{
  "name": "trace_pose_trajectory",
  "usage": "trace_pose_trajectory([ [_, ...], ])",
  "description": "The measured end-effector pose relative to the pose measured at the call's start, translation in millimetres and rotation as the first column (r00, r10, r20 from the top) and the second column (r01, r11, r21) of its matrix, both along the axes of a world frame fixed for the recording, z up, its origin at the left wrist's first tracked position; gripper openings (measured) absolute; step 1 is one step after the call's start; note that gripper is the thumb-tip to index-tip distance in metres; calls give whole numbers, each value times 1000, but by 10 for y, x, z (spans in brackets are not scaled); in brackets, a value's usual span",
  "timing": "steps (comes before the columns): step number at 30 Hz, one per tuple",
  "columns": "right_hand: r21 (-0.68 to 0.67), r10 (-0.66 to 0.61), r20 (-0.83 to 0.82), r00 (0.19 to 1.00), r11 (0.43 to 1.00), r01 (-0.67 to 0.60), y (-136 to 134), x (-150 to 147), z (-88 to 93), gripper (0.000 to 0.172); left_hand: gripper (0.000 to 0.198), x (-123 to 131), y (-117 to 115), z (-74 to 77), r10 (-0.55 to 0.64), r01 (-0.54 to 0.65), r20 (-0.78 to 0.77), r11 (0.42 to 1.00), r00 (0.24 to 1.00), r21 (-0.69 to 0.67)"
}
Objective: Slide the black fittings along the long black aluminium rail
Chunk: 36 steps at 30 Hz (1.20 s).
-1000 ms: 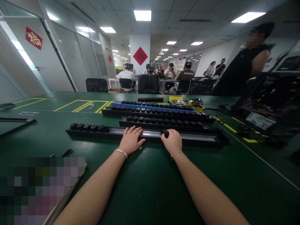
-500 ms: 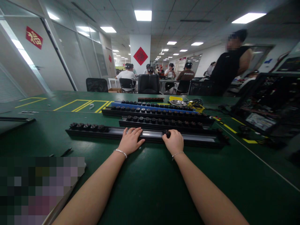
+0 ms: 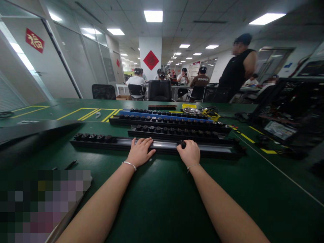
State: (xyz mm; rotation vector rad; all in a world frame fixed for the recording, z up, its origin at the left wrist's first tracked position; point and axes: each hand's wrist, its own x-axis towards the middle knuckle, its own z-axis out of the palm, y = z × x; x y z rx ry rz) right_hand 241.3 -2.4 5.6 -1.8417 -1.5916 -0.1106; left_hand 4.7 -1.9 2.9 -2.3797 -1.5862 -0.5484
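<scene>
A long black rail (image 3: 212, 149) with a shiny inner channel lies across the green table in front of me. Several small round black fittings (image 3: 93, 137) sit in its left end, and more dark pieces are at its right end. My left hand (image 3: 140, 151) rests with fingers spread over the rail's middle. In my right hand (image 3: 189, 153), the fingers are closed around a small round black fitting (image 3: 181, 144) at the channel; whether it touches the channel floor is hidden.
Behind lie more rails with fittings, among them a black rail (image 3: 174, 132) and a blue rail (image 3: 121, 112). A metal dish (image 3: 191, 110) stands near a yellow tray (image 3: 188, 106). A dark screen-like panel (image 3: 283, 114) is at right. A person in black (image 3: 235, 72) stands beyond.
My right hand has shifted slightly right along the rail with the black fitting. My left hand stays put. At the left, a large dark shape now covers the table; the standing person has moved left.
</scene>
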Motion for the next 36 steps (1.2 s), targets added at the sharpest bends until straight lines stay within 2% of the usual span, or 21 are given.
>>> trace_pose_trajectory([
  [36, -2, -57, -7, 998, 998, 57, -40, 205, 41, 28, 45, 15, -36, 60, 12, -12, 14, 1000, 1000, -7],
])
